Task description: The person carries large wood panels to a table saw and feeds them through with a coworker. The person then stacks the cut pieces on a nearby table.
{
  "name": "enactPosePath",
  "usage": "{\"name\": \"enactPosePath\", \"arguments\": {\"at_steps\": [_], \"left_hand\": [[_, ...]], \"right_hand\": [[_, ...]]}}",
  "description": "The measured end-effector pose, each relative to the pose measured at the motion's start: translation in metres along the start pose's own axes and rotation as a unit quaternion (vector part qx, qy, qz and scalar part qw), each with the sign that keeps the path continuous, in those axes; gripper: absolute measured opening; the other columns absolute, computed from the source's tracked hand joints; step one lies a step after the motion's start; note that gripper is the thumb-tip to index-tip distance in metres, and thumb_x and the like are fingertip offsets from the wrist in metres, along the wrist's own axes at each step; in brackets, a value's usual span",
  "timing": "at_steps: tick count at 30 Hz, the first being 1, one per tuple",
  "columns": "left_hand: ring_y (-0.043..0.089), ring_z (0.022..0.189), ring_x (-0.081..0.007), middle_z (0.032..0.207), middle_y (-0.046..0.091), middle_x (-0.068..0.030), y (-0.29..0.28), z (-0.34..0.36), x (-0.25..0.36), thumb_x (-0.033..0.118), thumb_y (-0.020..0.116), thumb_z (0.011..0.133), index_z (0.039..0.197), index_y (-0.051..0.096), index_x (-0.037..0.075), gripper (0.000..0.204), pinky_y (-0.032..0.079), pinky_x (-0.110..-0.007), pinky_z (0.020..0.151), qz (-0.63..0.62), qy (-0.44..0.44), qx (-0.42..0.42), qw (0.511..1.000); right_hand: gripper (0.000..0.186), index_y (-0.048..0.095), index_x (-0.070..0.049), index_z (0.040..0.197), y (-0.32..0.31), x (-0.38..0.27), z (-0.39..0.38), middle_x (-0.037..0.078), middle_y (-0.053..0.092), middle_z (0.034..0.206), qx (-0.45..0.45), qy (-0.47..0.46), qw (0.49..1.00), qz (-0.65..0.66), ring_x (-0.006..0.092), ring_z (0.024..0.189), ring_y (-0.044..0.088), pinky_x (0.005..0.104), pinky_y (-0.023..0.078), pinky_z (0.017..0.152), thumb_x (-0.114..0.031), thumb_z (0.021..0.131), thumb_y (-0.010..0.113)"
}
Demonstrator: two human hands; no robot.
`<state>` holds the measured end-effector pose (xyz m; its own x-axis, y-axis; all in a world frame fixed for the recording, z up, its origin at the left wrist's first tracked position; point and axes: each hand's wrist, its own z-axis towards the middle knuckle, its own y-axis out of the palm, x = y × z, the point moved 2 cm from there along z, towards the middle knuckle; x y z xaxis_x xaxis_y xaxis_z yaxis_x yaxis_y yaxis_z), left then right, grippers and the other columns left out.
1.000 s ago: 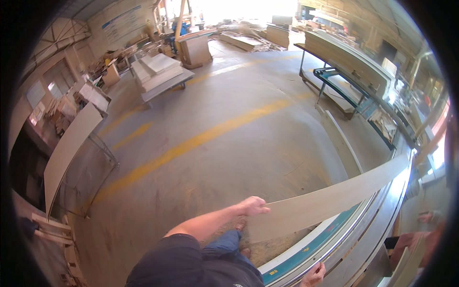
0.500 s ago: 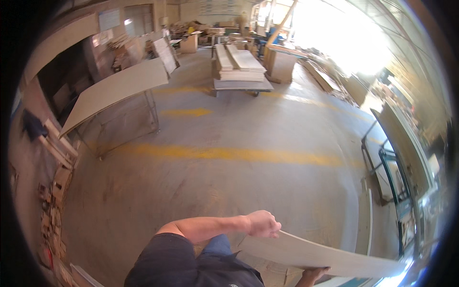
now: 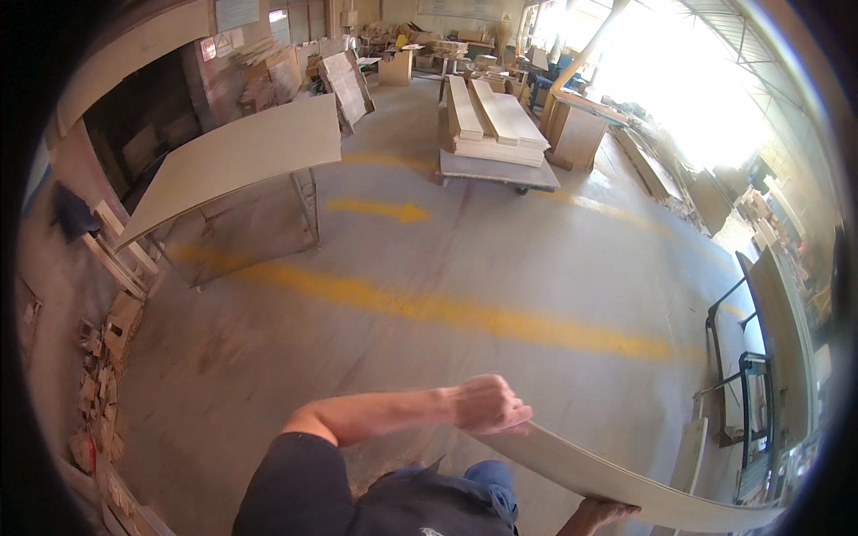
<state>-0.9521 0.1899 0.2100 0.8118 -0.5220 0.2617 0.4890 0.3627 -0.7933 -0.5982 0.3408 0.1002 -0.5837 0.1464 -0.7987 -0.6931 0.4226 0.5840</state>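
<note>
A long pale wooden board (image 3: 572,461) hangs low in front of my body, slanting down to the right. My left hand (image 3: 490,404) is closed round its left end, with the arm bent across my chest. Farther along, my right hand (image 3: 608,513) grips the board's lower edge from beneath, and part of its fingers hides behind the wood. The board's far right end reaches the green-framed rack at the lower right; I cannot tell whether the two touch.
A flat cart (image 3: 500,170) carries stacked boards (image 3: 500,125) ahead. On the left a large panel (image 3: 241,156) rests on a metal stand. The rack (image 3: 755,420) with long panels stands at right. Wood scraps (image 3: 103,384) line the left wall. Yellow lines (image 3: 447,313) mark the floor.
My view has turned left and moved forward, so the cart and panel sit farther right in it. Both hands keep hold of the board, which moves along with me.
</note>
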Motion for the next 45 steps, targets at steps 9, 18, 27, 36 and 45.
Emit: {"name": "enactPosePath", "arguments": {"at_steps": [9, 18, 27, 36, 45], "left_hand": [[0.063, 0.056, -0.03, 0.065, 0.06, -0.0101, 0.019, -0.031, -0.159, 0.024, 0.081, 0.085, 0.083, 0.06, 0.008, 0.027, 0.05, -0.039, 0.05, 0.013, -0.164, 0.108, 0.981], [0.069, 0.064, -0.0323, 0.072, 0.068, -0.0129, 0.066, -0.02, -0.326, 0.028, 0.084, 0.084, 0.092, 0.061, 0.006, 0.032, 0.053, -0.038, 0.058, 0.044, -0.379, 0.197, 0.903], [0.073, 0.07, -0.0256, 0.078, 0.072, -0.0145, 0.104, -0.012, -0.482, 0.034, 0.08, 0.087, 0.096, 0.067, 0.004, 0.033, 0.056, -0.038, 0.063, -0.069, -0.529, 0.313, 0.786], [0.07, 0.076, -0.0373, 0.079, 0.069, -0.0191, 0.097, 0.008, -0.677, 0.039, 0.081, 0.084, 0.089, 0.064, 0.003, 0.039, 0.053, -0.044, 0.064, -0.103, -0.651, 0.324, 0.679], [0.072, 0.07, -0.0291, 0.073, 0.069, -0.0227, 0.096, 0.013, -0.847, 0.037, 0.081, 0.084, 0.077, 0.064, -0.002, 0.043, 0.051, -0.042, 0.062, 0.001, -0.752, 0.271, 0.601]], "right_hand": [[0.087, 0.027, -0.01, 0.16, 0.228, 0.121, 0.067, 0.011, 0.033, 0.16, -0.09, 0.047, 0.995, -0.002, 0.0303, 0.142, 0.037, 0.0464, 0.033, 0.118, -0.073, 0.1, 0.035], [0.063, 0.058, 0.005, 0.123, 0.473, 0.253, 0.135, 0.01, 0.06, 0.114, -0.225, 0.03, 0.966, -0.122, 0.02, 0.106, 0.053, 0.0372, 0.046, 0.094, -0.055, 0.106, 0.046], [0.05, 0.05, -0.007, 0.073, 0.705, 0.399, 0.138, -0.005, 0.047, 0.072, -0.395, 0.059, 0.902, -0.167, 0.0076, 0.07, 0.041, 0.028, 0.038, 0.062, -0.046, 0.102, 0.062], [0.055, 0.062, 0.002, 0.075, 0.928, 0.614, 0.129, 0.004, 0.059, 0.069, -0.469, 0.041, 0.825, -0.313, 0.0117, 0.067, 0.05, 0.0315, 0.045, 0.059, -0.047, 0.099, 0.065], [0.101, 0.049, 0.01, 0.138, 0.979, 0.837, 0.151, 0.034, 0.056, 0.137, -0.508, 0.05, 0.549, -0.661, 0.0447, 0.13, 0.054, 0.0476, 0.048, 0.104, -0.075, 0.085, 0.062]]}}
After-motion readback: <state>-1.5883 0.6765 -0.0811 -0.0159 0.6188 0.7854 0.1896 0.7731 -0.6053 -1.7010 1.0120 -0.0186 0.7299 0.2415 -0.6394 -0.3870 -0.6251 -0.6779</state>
